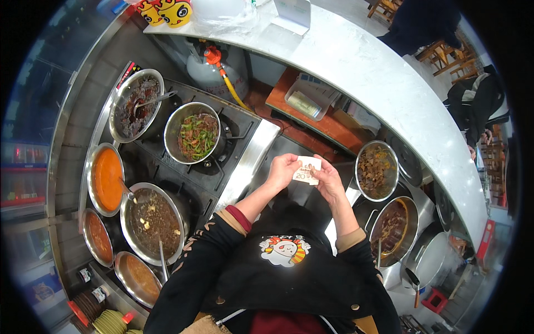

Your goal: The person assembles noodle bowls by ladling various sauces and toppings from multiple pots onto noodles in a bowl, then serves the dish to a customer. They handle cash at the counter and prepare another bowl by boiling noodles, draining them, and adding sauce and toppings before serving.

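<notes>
Both of my hands meet in front of my black apron (275, 279), between two cooking areas. A banknote (307, 172) marked 20 is stretched between them, its printed side facing up. My left hand (282, 170) pinches its left edge between thumb and fingers. On the other side, my right hand (329, 179) grips the right edge, with the thumb lying on top of the note. Whether there is one note or several stacked cannot be told. Nearest on the left is a pot of green peppers and meat (198, 137); on the right, a pot of chopped brown food (376, 171).
Several pots with ladles stand on the left stove, including orange soup (107, 179) and dark broth (154, 221). A gas cylinder (204, 67) is behind it. A plastic box of banknotes (308, 100) sits on a shelf below the curved white counter (367, 62). Beyond stands a person (475, 100).
</notes>
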Demonstrator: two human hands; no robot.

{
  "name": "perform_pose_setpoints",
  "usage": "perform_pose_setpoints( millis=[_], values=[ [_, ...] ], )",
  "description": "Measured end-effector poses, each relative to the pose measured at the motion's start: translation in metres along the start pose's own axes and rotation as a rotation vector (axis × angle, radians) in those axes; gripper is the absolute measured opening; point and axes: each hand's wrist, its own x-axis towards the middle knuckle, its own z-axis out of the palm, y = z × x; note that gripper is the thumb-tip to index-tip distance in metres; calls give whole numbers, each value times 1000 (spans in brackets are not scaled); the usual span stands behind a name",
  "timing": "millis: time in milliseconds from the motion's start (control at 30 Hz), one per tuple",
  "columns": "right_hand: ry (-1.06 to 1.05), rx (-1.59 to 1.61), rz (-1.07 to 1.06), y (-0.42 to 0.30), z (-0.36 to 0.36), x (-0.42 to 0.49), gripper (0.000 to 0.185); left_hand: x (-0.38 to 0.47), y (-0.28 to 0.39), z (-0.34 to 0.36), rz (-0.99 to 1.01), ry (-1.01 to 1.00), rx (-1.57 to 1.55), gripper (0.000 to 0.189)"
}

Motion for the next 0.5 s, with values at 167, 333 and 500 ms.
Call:
perform_pose_setpoints(
  millis=[167, 333, 500],
  values=[
    [98, -151, 147, -3, -2, 24, 19, 15, -2, -11, 48, 68, 54, 8],
    [-48, 52, 115, -21, -5, 67, 32, 49, 7, -15, 97, 121, 309, 9],
    [26, 73, -6, -44, -27, 112, 50, 80, 23, -15, 127, 228, 610, 14]
  ],
)
